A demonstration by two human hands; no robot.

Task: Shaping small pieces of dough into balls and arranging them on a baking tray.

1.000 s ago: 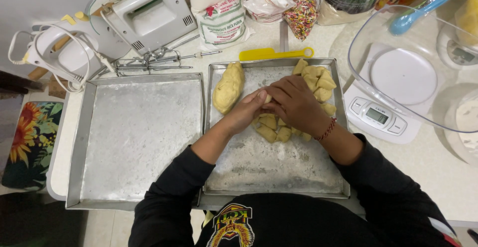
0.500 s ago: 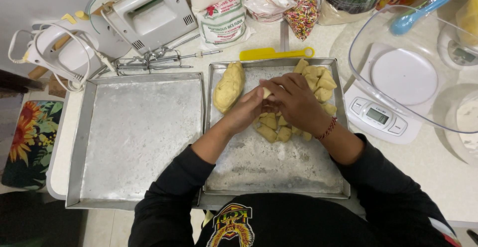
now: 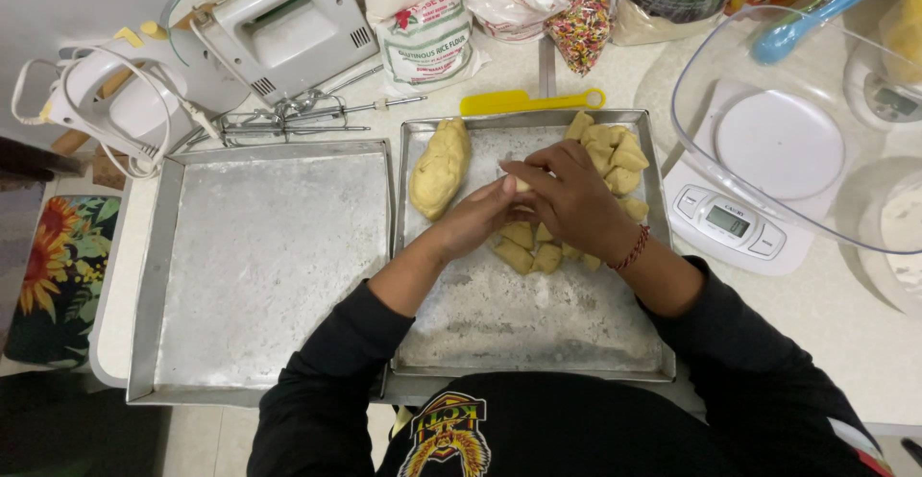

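- Here, a small dough piece (image 3: 520,185) sits between the two hands over the middle of the floured right tray (image 3: 538,342), only a pale sliver of it showing.
- The right hand (image 3: 574,198) curls over the piece from above, fingers drawn together on it; the left hand (image 3: 480,218) meets it from the side, fingertips pressed against the same piece.
- To shape it well, I judge that light, even pressure serves best; squeezing hard would likely flatten the soft dough or make it stick to the fingers.
- Keeping the piece above the floured tray seems wise, so any crumb lands there and not on the surface.
- Cut dough pieces (image 3: 615,155) lie heaped toward the tray's far right corner and run under the hands, so low wrists could dent them.
- A larger dough lump (image 3: 441,167) rests near the tray's far left corner, apart from the hands.
- The left tray (image 3: 259,266) lies just beside, edge to edge.
- Beyond the trays' far edge lie a yellow scraper (image 3: 528,101) and mixer beaters (image 3: 288,117); a kitchen scale (image 3: 730,222) stands at the right.
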